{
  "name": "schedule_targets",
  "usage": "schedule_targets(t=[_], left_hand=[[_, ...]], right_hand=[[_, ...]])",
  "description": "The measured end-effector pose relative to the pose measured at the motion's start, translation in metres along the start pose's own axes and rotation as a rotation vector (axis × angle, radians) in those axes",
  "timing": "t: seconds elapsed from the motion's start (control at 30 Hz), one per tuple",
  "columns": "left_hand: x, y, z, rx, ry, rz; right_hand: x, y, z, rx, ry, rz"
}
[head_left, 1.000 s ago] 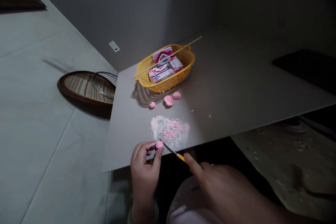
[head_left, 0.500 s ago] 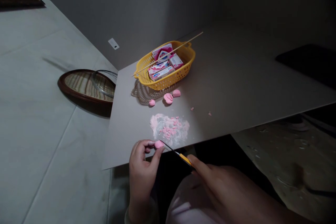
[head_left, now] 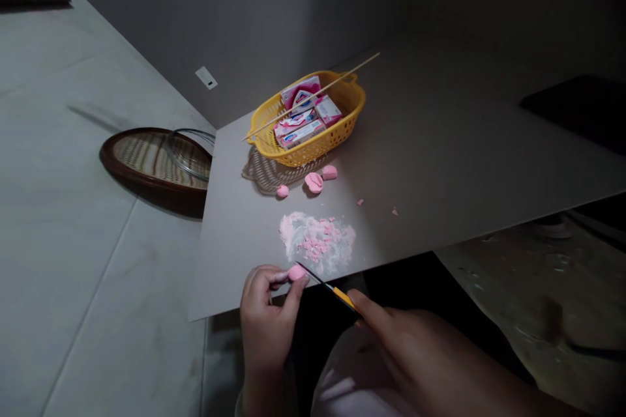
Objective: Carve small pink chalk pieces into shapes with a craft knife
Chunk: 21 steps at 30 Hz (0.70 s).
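Note:
My left hand [head_left: 268,313] pinches a small pink piece of soap [head_left: 296,272] between thumb and fingers at the table's front edge. In my right hand [head_left: 386,322] is a knife [head_left: 342,295] with a yellow handle and a thin dark blade. The blade's tip end lies against the soap's upper right side. Just beyond it, pink shavings and powder [head_left: 317,242] are spread on the table. Three larger pink soap pieces [head_left: 313,182] lie farther back, one of them ball-like and one flat and cracked. My right fingers are partly hidden behind the handle and hand.
A yellow plastic basket [head_left: 355,120] holds several pink-and-white soap boxes [head_left: 300,133], with a thin wooden stick [head_left: 342,78] across its rim. The grey table [head_left: 235,234] meets a wall. A wood-rimmed oval chair seat [head_left: 141,163] stands left. A dark flat object [head_left: 577,111] lies at right.
The view has shifted slightly. Both hands keep their holds on the soap and the knife, and the blade has moved only a little against the soap.

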State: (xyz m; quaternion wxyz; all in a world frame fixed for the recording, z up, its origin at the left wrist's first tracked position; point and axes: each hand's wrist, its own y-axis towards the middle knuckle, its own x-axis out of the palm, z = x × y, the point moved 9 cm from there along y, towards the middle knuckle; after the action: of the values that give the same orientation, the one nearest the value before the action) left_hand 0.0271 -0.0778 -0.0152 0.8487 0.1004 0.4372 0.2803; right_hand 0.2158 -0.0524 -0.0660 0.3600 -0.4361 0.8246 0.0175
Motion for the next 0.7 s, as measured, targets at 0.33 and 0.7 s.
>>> schedule_targets(t=[0.33,0.7], left_hand=[[0.001,0.0,-0.003,-0.011,-0.024,-0.018],[0.003,0.001,0.007,0.037,-0.012,-0.072]], right_hand=[[0.003,0.002,-0.004,0.008,-0.17,-0.029],[-0.014,0.01,0.01,0.135,-0.346,0.005]])
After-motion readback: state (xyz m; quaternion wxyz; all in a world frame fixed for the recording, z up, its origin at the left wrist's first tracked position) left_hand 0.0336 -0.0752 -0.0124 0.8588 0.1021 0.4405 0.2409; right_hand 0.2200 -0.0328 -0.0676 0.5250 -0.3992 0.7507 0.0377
